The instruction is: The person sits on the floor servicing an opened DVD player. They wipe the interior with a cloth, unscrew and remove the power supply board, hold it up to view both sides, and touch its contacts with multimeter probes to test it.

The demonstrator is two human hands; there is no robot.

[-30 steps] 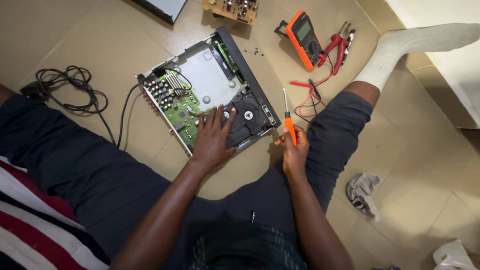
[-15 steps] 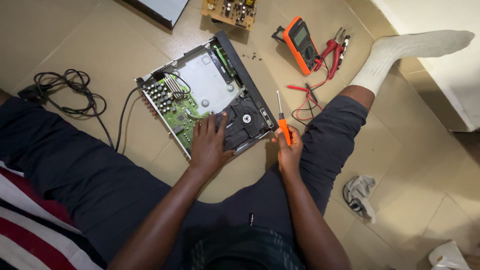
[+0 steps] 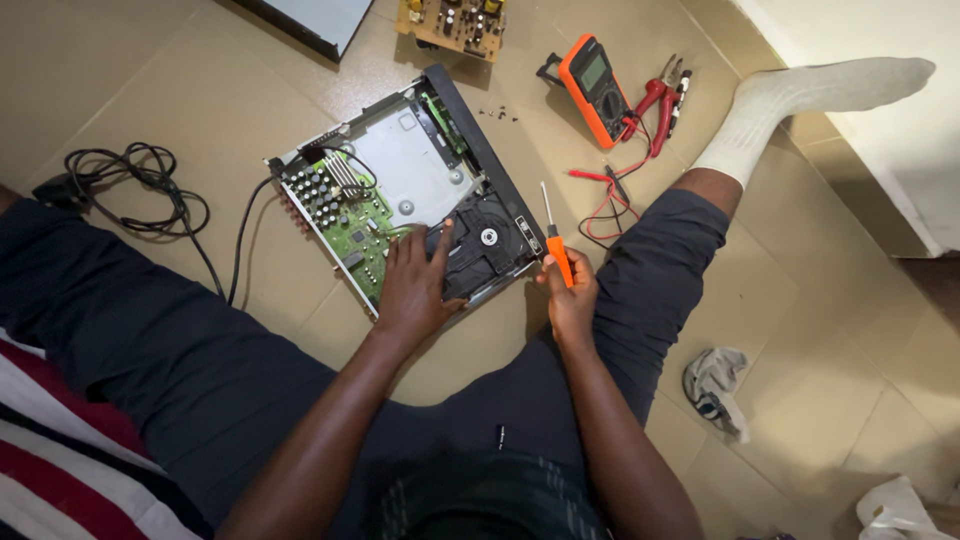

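- Barely anything has shifted since the earlier frame: the right hand (image 3: 570, 300) with its tool has eased slightly toward the near-right corner of the casing, and the left is planted where it was.
- Floor (image 3: 130, 90), tiled and beige, carries everything; the person sits with legs spread around the work.
- Opened disc player (image 3: 410, 190) lies between the knees, lid off, green circuit board (image 3: 350, 225) at its left, black disc drive (image 3: 485, 240) near-right.
- Left hand (image 3: 415, 285) lies flat, fingers spread, pressing on the drive and board edge.
- Right hand is closed around the orange screwdriver (image 3: 553, 245), blade pointing away, just beside the casing's near-right corner.
- Orange multimeter (image 3: 595, 90) with red leads lies far right.
- Risk, I'd judge: the blade could skid onto the board if the casing slides, since only that flat palm steadies it.
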